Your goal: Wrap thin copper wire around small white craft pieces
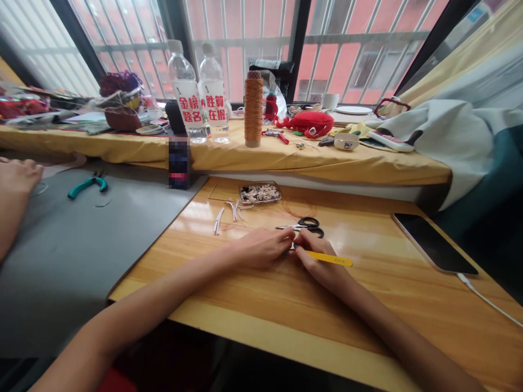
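My right hand [322,260] is closed around a pair of yellow tweezers [333,259], whose flat end points to the right. My left hand [265,246] meets it over the wooden table, thumb and fingertips pinched together. Whatever lies between the left fingertips is too small and too covered to name. A spot of blue shows at the right fingertips. Just beyond both hands lie small scissors [309,222] with black handles. Thin orange thread [300,209] is spread loosely behind them. A clear plastic box [260,193] holds many small pale and dark pieces.
White strips [219,221] lie left of the scissors. A phone [433,242] with a cable rests at the right. Another person's hand [18,175] is at far left, near teal pliers [87,187]. Bottles [186,98] and an orange thread spool [253,111] stand on the ledge.
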### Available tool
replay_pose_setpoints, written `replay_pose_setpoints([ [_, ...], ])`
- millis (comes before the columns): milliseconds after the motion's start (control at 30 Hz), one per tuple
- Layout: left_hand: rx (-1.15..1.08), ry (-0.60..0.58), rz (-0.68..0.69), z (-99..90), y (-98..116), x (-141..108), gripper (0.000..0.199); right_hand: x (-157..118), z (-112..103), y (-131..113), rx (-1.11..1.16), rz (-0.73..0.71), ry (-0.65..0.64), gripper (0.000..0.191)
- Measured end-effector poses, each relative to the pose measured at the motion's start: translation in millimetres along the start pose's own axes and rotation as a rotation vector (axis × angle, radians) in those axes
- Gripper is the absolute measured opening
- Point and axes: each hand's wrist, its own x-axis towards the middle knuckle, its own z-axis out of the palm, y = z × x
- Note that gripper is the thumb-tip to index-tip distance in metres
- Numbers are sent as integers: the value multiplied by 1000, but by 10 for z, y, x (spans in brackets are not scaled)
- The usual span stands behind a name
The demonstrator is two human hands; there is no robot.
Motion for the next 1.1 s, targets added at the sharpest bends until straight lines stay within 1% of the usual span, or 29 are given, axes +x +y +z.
replay_pose_setpoints([
  [133,-25,2,-12,15,8,-8,26,-16,47,-31,-75,-116,43,10],
  [233,-65,46,-28,40,-4,-39,22,-36,86,-11,-152,-237,94,12],
  [300,-145,126,-87,61,-22,-53,20,-48,91,19,-206,-356,130,12],
  [400,-362,315,-282,83,-61,-39,26,-62,65,72,-250,-472,189,10],
  [433,-447,348,-344,85,-74,-27,29,-65,54,87,-255,-490,207,10],
  [467,-527,346,-385,85,-85,-15,30,-69,45,99,-258,-507,223,10],
  [500,-597,313,-402,83,-93,-4,31,-72,40,107,-259,-525,239,10],
  [567,-712,227,-383,77,-100,10,31,-79,41,110,-252,-560,245,11],
  [600,-764,208,-367,75,-100,14,30,-82,45,105,-238,-558,253,11],
  [633,-815,214,-357,76,-98,17,29,-86,50,97,-216,-535,273,10],
  [700,-920,279,-374,83,-96,23,26,-90,54,77,-148,-428,344,6],
  [767,-1024,343,-433,99,-98,34,21,-90,44,59,-69,-299,409,4],
  [867,-1203,379,-527,131,-101,56,21,-85,18,45,5,-163,445,13],
  [967,-1334,415,-543,159,-84,71,24,-79,13,38,23,-99,461,14],
  [1100,-1357,493,-529,191,-49,72,22,-79,41,35,22,-62,468,14],
])
